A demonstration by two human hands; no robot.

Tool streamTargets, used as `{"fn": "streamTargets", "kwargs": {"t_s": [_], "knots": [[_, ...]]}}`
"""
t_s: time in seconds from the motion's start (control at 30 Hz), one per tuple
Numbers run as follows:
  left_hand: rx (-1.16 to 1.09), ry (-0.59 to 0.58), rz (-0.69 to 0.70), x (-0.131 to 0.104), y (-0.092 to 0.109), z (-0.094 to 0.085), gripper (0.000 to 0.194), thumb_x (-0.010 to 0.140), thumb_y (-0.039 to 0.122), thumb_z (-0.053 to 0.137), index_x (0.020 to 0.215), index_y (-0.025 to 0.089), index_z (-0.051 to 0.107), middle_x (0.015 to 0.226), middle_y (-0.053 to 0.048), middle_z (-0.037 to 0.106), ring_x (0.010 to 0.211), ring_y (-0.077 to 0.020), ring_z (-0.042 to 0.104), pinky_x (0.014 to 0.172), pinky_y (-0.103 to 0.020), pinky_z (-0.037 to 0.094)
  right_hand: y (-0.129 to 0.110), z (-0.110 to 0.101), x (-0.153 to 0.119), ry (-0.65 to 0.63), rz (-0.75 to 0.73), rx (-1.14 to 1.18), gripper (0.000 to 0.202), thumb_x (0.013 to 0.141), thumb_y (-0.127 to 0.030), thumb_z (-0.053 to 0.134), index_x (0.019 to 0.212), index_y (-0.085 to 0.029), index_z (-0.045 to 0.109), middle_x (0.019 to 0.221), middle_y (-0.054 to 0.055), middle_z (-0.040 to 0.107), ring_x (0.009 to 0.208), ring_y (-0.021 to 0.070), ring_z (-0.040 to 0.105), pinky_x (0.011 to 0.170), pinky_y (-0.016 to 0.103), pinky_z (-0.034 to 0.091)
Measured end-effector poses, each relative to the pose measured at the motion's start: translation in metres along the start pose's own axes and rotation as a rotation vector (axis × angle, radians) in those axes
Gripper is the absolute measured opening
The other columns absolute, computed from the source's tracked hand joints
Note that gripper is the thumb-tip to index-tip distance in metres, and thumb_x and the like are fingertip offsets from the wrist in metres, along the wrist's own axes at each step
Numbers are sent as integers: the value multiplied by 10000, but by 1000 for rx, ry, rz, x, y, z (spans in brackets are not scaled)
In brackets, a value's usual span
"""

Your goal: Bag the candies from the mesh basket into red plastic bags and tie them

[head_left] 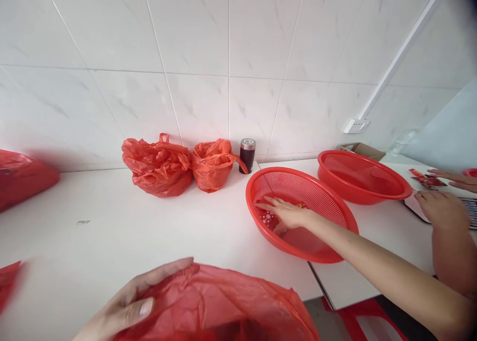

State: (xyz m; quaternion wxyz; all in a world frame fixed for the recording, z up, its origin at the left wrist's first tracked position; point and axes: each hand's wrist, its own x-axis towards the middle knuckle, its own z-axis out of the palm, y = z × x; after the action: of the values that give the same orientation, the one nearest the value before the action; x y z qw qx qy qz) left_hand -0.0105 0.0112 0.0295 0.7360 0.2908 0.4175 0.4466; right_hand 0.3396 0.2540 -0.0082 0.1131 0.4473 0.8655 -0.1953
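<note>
At the bottom, my left hand (134, 296) grips the edge of a thin red plastic bag (238, 291), thumb on the near side. Something dark shows faintly inside it, too unclear to name. My right hand (286, 214) reaches down into a red perforated plastic basket (345, 219), palm down with fingers spread. Beneath those fingers lie a few small packets, one red with white dots (266, 217); the hand partly hides them.
Two bunched red plastic bags (158, 169) and a dark tumbler (247, 157) stand by the tiled wall. A second red basket (363, 177) is behind the first. At right, a co-worker's hands (441, 207) are near small red packets (427, 178). More red bags (26, 177) lie left.
</note>
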Motion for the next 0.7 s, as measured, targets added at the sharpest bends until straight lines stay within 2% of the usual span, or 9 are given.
{"fn": "streamTargets", "kwargs": {"t_s": [0.1, 0.23, 0.3, 0.4, 0.47, 0.53, 0.6, 0.63, 0.7], "knots": [[-37, 87, 76, 6, 5, 5, 618, 686, 443, 713, 1260, 230, 628, 1369, -111, 552, 1264, -410, 468, 1008, -492, 425, -1, 11, 17, -50, -52, -69, 986, 570, -399, 791, 1443, -397, 332, 1572, 31, 143, 1383, 405, 208, 1051, 510, 309], [-63, 97, 130, 15, 4, 3, 609, 747, 436, 655, 1315, 230, 579, 1443, -106, 470, 1329, -391, 387, 1045, -493, 386, 8, 12, 29, 77, -54, -4, 494, 686, -370, 721, 1165, -305, 622, 1271, 68, 516, 1112, 286, 532, 918, 363, 412], [-54, 96, 133, 17, 2, 1, 579, 770, 415, 640, 1317, 236, 578, 1455, -99, 456, 1334, -375, 386, 1051, -469, 387, 13, 8, 32, 122, -7, 35, 409, 690, -289, 713, 1090, -260, 634, 1142, 78, 568, 974, 239, 586, 810, 306, 434], [6, 119, 155, 20, 0, 1, 556, 798, 388, 624, 1334, 251, 560, 1482, -78, 421, 1332, -360, 397, 1049, -441, 399, 17, -6, 28, 201, 55, 75, 347, 707, -170, 662, 1048, -205, 605, 1022, 83, 616, 898, 215, 597, 734, 274, 425], [49, 122, 173, 21, -2, 3, 569, 810, 377, 619, 1361, 261, 529, 1503, -68, 386, 1331, -360, 399, 1043, -439, 410, 12, -22, 18, 257, 96, 113, 295, 771, -168, 590, 1064, -193, 565, 924, 64, 639, 827, 191, 605, 685, 260, 426], [90, 107, 182, 24, -3, 3, 578, 823, 366, 615, 1382, 275, 500, 1515, -58, 364, 1338, -351, 393, 1041, -430, 414, -5, -38, 0, 323, 88, 212, 284, 851, -230, 511, 1133, -203, 504, 869, 35, 645, 763, 165, 609, 638, 245, 435], [142, 79, 196, 28, -5, 2, 573, 838, 343, 612, 1394, 297, 480, 1524, -38, 350, 1357, -325, 371, 1054, -397, 405, -36, -50, -22, 394, -24, 420, 312, 878, -318, 510, 1172, -223, 468, 891, 14, 647, 773, 151, 616, 643, 239, 457], [169, 60, 201, 30, -7, 1, 578, 843, 330, 612, 1401, 311, 466, 1529, -28, 340, 1364, -314, 361, 1060, -384, 400, -56, -51, -32, 421, -122, 557, 337, 855, -360, 562, 1154, -228, 483, 936, 13, 647, 804, 153, 620, 667, 245, 469], [229, 19, 206, 35, -9, -1, 609, 851, 313, 611, 1428, 333, 417, 1543, -17, 313, 1373, -303, 349, 1073, -376, 386, -100, -44, -49, 359, -265, 667, 364, 784, -396, 662, 1082, -231, 533, 961, 5, 647, 814, 153, 617, 674, 246, 473]]}}
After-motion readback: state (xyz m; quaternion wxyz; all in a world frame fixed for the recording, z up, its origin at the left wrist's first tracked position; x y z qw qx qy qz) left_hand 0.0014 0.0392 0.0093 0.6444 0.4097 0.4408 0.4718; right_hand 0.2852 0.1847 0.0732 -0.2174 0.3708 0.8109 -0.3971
